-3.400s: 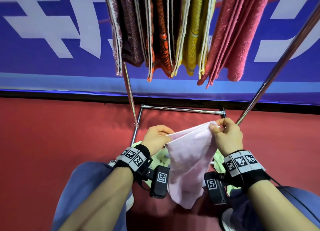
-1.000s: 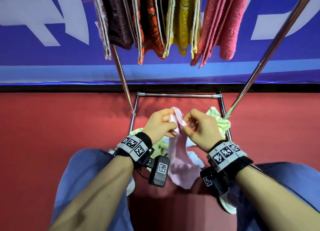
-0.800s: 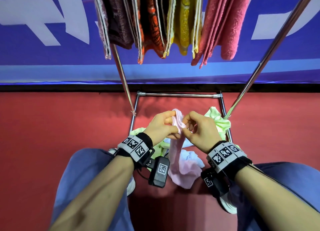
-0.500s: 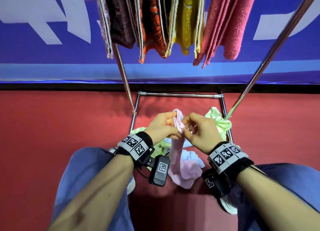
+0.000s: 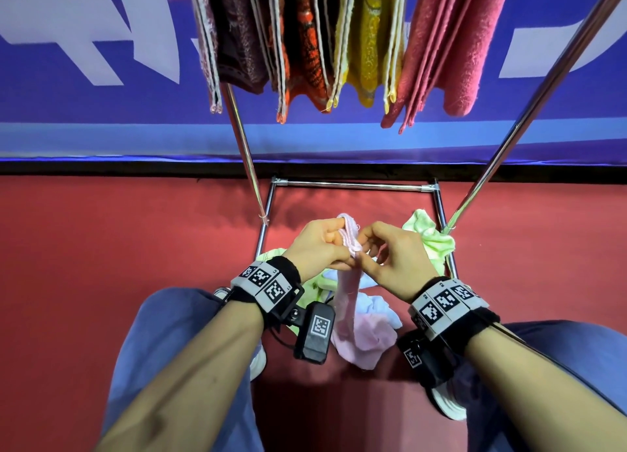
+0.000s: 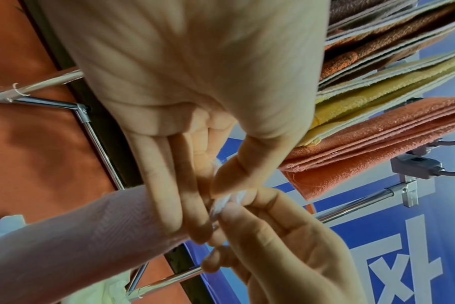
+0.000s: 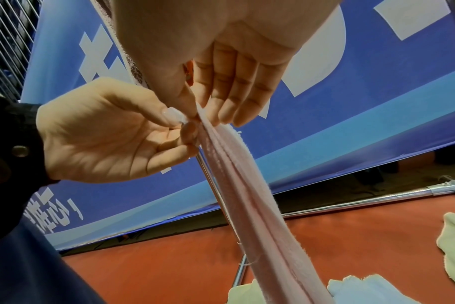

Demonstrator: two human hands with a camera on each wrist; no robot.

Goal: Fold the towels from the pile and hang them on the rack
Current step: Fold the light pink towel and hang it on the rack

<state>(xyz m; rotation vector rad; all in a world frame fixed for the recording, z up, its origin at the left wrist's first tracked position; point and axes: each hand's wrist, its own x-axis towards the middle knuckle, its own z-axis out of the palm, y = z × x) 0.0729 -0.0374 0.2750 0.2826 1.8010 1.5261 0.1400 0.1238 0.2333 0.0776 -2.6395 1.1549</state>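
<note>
I had both my left hand (image 5: 317,244) and right hand (image 5: 395,255) pinching the pink cloth towel (image 5: 353,319), chrome rack upright (image 5: 242,146) close behind, blue banner (image 5: 101,112) lettering unreadable.

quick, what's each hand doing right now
Left hand: pinching the top edge of the pink towel.
Right hand: pinching the same top edge, right beside the left.
</note>
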